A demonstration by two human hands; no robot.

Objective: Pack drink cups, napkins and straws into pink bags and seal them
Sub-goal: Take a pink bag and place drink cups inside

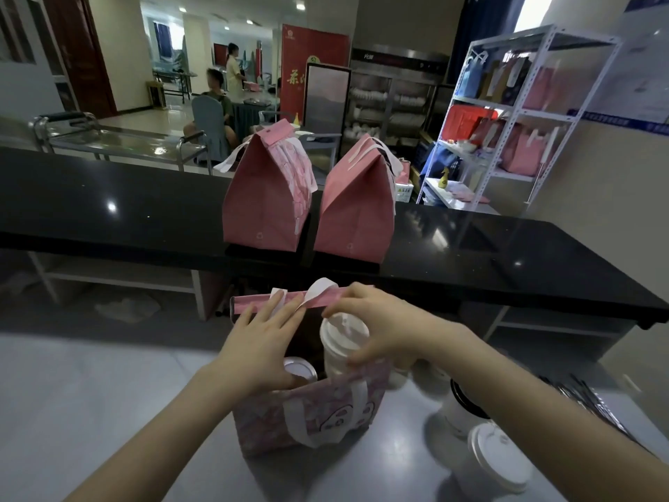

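Open pink bag (307, 414) on the grey table (108, 411), one foil-topped cup (300, 369) inside and a white-lidded cup (342, 342) half in its mouth — cup-loading step, sealing not begun. Right hand (376, 327) curls round the lidded cup's top; left hand (264, 342), fingers straight and spread, presses the far flap back. Next move likely needs the cup seated upright beside the first — two closed bags (266, 197) stand on the black counter (108, 204) beyond.

The open bag (260, 425) was pink with a paler mottled print, a white cartoon face and white handles; the cup (340, 344) was white. The left closed bag (264, 204) and right closed bag (354, 208) were plain pink, the worktop (108, 211) under them black
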